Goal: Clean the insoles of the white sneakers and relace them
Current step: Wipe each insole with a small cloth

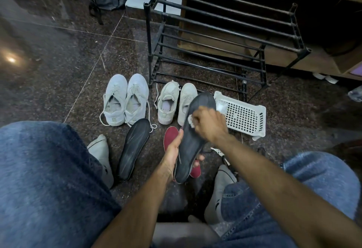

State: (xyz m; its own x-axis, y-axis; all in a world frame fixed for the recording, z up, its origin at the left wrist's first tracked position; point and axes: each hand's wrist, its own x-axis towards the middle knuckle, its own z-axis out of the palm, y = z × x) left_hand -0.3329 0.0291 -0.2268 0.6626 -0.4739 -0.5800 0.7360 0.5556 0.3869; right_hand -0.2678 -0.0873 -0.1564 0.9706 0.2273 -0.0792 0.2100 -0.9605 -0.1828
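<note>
My left hand (173, 154) grips a dark grey insole (193, 145) by its heel half, holding it tilted above the floor. My right hand (208, 125) presses a small white wipe (191, 122) against the insole's upper face. A red insole (170, 137) lies on the floor under the held one, partly hidden. A second dark insole (134, 147) lies flat to the left. Two pairs of white sneakers stand on the floor: the larger pair (125, 98) at left with loose laces, the smaller pair (176, 102) beside it, its right shoe partly behind the held insole.
A white perforated plastic basket (244, 116) lies to the right of the sneakers. A black metal shoe rack (225, 38) stands behind them. My knees in blue jeans and my feet in grey socks (101, 155) frame the work area on the dark granite floor.
</note>
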